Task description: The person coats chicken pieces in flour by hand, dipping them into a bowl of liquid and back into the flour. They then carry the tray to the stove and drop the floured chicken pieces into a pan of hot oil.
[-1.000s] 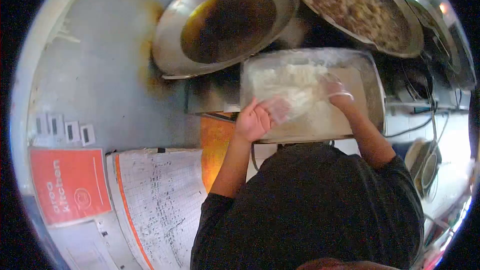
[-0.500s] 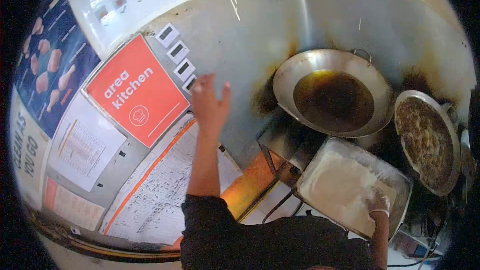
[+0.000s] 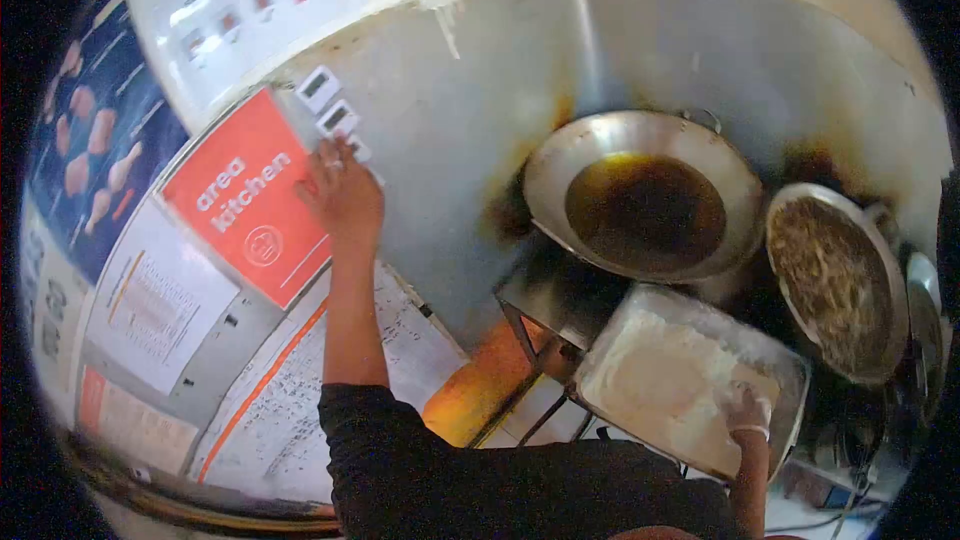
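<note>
My left hand is raised to the wall, its fingers spread over the lower part of a column of small white digital timers. The fingertips reach the timers, though contact is hard to make out. Part of the red "area kitchen" sign lies behind the thumb side. Down on the right, my right hand rests in pale flour inside a metal tray. It seems to wear a thin clear glove with a white band at the wrist. Flour and blur hide its fingers.
A large wok of dark oil stands behind the tray. To its right, a tilted round pan holds brown crumbly bits. Handwritten sheets hang below the sign. A metal stand sits beside the tray.
My left hand has moved left and slightly down in view, onto the lower timers. My right hand stays in the flour. The whole view has shifted a little.
</note>
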Motion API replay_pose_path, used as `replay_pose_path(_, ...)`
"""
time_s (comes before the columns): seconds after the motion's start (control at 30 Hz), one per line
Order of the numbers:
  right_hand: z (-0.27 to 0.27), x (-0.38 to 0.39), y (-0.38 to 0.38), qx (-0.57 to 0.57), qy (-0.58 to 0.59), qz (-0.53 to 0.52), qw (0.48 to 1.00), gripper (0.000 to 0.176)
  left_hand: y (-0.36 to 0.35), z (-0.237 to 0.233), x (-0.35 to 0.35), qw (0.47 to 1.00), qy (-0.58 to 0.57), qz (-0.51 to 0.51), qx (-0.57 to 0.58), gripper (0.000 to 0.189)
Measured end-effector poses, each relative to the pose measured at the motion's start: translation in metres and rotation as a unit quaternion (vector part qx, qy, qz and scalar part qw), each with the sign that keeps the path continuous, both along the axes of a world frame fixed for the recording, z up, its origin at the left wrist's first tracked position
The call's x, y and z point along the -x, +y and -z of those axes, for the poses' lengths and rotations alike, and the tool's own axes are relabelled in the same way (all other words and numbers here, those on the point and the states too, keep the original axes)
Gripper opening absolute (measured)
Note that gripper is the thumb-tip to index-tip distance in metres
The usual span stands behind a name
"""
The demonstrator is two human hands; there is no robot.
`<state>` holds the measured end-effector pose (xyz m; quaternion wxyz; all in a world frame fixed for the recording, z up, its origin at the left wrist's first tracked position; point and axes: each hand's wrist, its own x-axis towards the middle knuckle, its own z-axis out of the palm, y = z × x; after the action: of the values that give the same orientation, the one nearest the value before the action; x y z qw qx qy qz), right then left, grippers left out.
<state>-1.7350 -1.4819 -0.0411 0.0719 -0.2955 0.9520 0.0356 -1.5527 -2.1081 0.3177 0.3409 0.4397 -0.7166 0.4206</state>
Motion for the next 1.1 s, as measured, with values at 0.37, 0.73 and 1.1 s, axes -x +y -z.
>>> replay_pose_path(0.37, -0.028, -0.023, -0.022, 0.219, -0.105, -0.059, 0.968, 0.040, 0.174, 0.061, 0.056, 0.724, 0.060, 0.639, -0.254, 0.044)
replay_pose_path(0.73, -0.071, -0.042, -0.067, 0.245, -0.313, 0.073, 0.914, 0.062, 0.345, 0.303, 0.130, 0.401, -0.320, 0.767, -0.385, 0.031)
replay_pose_path(1.1, -0.049, -0.048, -0.057, 0.050, -0.370, -0.220, 0.901, 0.042, 0.339, 0.305, 0.143, 0.461, -0.352, 0.711, -0.398, 0.011)
